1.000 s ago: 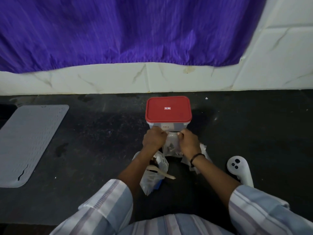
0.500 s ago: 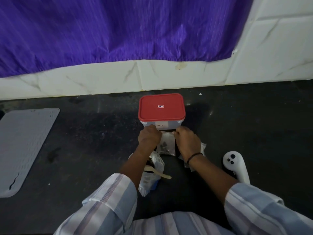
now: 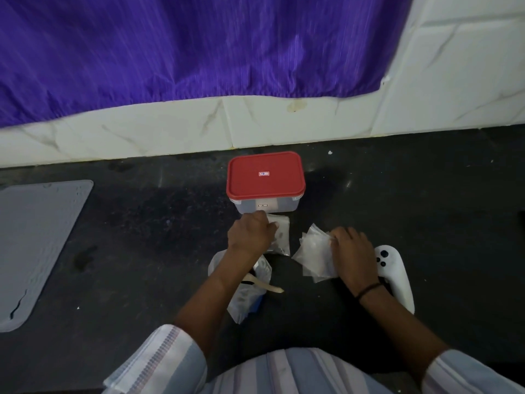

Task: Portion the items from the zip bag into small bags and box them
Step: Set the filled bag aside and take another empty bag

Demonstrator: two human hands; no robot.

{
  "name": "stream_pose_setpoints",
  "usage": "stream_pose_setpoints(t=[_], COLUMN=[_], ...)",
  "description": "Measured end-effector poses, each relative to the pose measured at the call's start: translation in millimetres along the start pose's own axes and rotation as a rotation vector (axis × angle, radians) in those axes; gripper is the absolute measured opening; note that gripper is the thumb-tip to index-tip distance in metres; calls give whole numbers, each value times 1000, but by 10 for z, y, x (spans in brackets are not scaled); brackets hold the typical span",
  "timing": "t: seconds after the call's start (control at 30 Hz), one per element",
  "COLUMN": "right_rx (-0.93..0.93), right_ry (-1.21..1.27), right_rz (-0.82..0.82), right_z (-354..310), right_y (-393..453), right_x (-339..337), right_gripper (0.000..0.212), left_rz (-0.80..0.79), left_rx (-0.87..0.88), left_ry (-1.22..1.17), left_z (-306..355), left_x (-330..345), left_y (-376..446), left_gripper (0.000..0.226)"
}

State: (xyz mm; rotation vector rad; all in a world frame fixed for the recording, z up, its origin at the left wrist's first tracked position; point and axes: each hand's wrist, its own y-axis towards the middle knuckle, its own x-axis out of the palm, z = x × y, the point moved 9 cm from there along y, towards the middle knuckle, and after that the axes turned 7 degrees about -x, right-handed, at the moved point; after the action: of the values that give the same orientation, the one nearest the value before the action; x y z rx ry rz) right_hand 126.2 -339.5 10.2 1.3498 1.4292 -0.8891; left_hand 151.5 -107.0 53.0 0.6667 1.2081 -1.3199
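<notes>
Since the earlier frame our right hand [image 3: 353, 251] has left the small filled bag [image 3: 281, 236] and moved out toward four o'clock, where it now presses on the loose stack of empty small bags [image 3: 314, 257]; its fingers curl at the stack's near edge, though we cannot tell whether they pinch a bag or only rest on it. Our left hand [image 3: 250, 237] has stayed put, its grip closed on the left edge of the filled bag, which lies on the dark surface [image 3: 156, 237] just in front of the box [image 3: 265, 191], at six o'clock from it. We judge the task to be at an early or middle stage: one small bag appears to hold a few dark items, yet the box wears its red lid [image 3: 265, 174] and nothing shows whether any bag is inside. The zip bag [image 3: 247, 291], with a pale scoop handle [image 3: 267, 285] sticking out of it, lies under our left forearm at six o'clock from the left hand, seemingly with contents left to portion. What remains, as we read it, is sealing this bag, filling more from the stack, opening the box and putting them in. A white controller [image 3: 393, 277] lies at three o'clock of our right wrist.
</notes>
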Motion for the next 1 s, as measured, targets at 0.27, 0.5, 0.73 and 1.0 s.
stream_pose_setpoints(t=[0.27, 0.5, 0.73, 1.0], right_rx=[-29, -102, -152, -302], right_ry=[222, 669, 887, 819], right_rz=[44, 6, -165, -364], right_z=[-348, -1043, -1370, -1701], right_y=[-120, -259, -313, -332], right_x=[-510, -1132, -1138, -1103], right_gripper=[12, 13, 15, 22], left_rz=[-70, 133, 308, 343], left_rx=[437, 593, 607, 699], left_ry=[-243, -403, -612, -622], left_z=[364, 484, 216, 112], left_x=[13, -208, -549, -713], left_y=[-311, -794, -1039, -1302], left_gripper=[50, 88, 45, 42])
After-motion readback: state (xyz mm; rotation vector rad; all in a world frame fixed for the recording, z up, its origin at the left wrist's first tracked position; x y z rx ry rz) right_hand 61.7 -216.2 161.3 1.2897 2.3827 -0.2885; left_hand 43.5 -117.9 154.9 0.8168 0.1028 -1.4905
